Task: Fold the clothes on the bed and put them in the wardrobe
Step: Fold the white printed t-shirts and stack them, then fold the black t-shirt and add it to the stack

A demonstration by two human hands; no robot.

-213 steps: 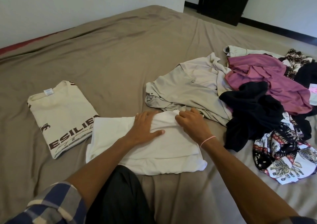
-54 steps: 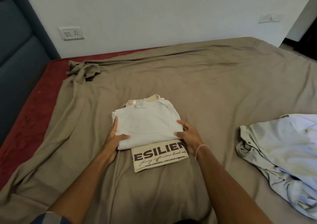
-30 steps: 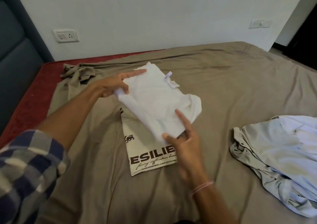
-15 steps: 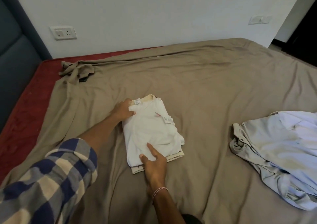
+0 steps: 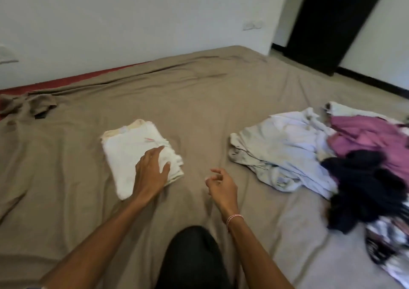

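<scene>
Clothes in two lots on bed point(image 5: 199, 103). Under left hand point(image 5: 152, 173), folded stack point(image 5: 130, 153): white top layer now squared on the cream one, no longer lifted and turned as a second ago. Left hand flat, fingers spread, pressing stack's near right corner. Right hand point(image 5: 221, 184) off the stack, loosely curled, holding nothing. Well right of it, pale shirt point(image 5: 283, 151), then unfolded heap point(image 5: 363, 173). Second piece judged done; pale shirt likely next; wardrobe step not yet begun.

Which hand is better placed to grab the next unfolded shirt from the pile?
Probably the right hand. It is free, fingers loosely curled, and nearer the crumpled pale grey shirt. The left hand lies flat on the folded white stack, farther from it.
</scene>
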